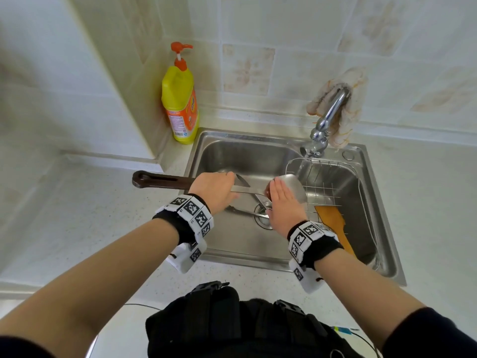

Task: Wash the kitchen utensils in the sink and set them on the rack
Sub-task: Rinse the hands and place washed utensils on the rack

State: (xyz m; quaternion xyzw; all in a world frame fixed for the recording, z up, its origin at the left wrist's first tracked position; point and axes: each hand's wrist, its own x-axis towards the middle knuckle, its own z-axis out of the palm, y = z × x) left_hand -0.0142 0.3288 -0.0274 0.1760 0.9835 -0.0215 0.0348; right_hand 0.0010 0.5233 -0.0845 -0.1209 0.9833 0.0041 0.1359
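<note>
The left grip (214,189) is curled round the shaft of a steel turner (161,180) with a long dark-brown handle, held level above the stainless steel sink (232,151). The right grip (282,205) is spread flat, fingers straight, against the turner's blade. Just beside it, a wire rack (327,182) sits in the sink's right side and carries a flat wooden spatula (333,223).

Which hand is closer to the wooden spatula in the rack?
Right. The right hand sits just left of the wooden spatula, flat against the metal turner; the left hand is farther left, gripping that turner's handle.
</note>
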